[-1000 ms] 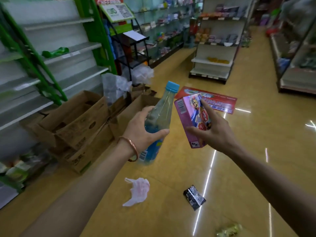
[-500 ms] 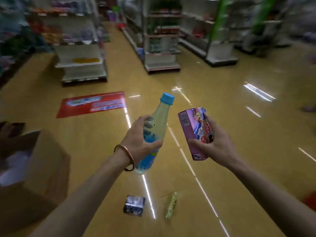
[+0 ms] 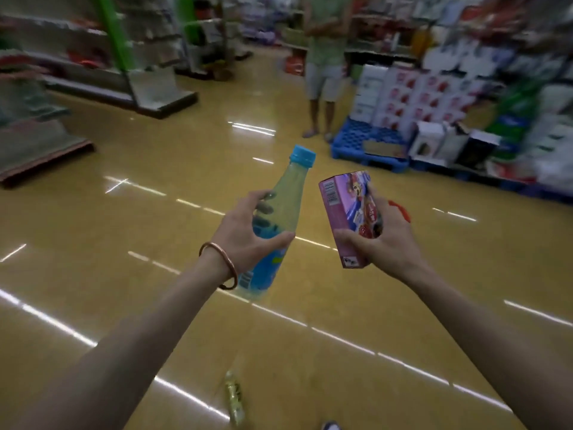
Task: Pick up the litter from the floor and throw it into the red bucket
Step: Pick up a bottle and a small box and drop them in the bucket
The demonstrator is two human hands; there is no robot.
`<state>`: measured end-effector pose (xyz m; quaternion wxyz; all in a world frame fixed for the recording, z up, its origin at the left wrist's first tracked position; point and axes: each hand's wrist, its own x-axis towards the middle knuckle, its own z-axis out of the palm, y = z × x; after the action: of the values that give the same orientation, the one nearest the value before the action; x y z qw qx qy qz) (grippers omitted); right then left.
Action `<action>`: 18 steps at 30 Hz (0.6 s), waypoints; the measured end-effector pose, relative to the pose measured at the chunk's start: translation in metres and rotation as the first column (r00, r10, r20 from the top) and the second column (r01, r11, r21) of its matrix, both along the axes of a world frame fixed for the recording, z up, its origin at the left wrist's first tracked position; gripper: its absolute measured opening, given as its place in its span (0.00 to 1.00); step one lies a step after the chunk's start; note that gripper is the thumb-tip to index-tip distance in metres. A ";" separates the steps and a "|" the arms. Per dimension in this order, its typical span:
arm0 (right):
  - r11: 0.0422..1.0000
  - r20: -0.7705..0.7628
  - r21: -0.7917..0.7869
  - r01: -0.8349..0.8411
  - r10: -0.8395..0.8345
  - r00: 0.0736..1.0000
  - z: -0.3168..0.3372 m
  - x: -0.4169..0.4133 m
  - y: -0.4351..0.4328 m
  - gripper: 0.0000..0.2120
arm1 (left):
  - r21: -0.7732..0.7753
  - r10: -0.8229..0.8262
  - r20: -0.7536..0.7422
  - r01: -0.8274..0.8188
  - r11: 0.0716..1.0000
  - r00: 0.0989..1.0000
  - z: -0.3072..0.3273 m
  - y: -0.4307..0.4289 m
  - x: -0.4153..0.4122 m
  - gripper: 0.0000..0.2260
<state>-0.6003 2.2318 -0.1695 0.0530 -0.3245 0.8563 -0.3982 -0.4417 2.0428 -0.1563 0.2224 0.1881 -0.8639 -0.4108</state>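
My left hand grips a clear plastic bottle with a blue cap and blue label, tilted with its cap up and to the right. My right hand holds a pink-purple carton upright from below. Both are held in front of me at chest height, a short gap apart. A small yellow-green wrapper lies on the shiny yellow floor near my feet. A thin red shape shows just behind my right hand; what it is cannot be told. No red bucket is clearly in view.
A person in light shorts stands ahead at the aisle's far end. A blue pallet stacked with white and red boxes fills the right side. Shelving units stand at the left and back. Open floor lies between.
The view has swung further right: the cardboard boxes, red floor sticker and black wrapper have left the frame, and the person and pallet appear. Both hands keep their hold on bottle and carton.
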 end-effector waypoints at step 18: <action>0.960 0.070 0.030 0.279 -0.280 0.957 -0.011 -0.281 0.127 0.51 | 0.094 -0.224 0.014 0.222 0.970 0.974 0.000 0.079 -0.338 0.36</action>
<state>-0.8817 2.3587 -0.1805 0.0309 -0.1848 0.8949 -0.4050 -0.7794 2.1216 -0.1560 0.1553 0.1048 -0.8624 -0.4703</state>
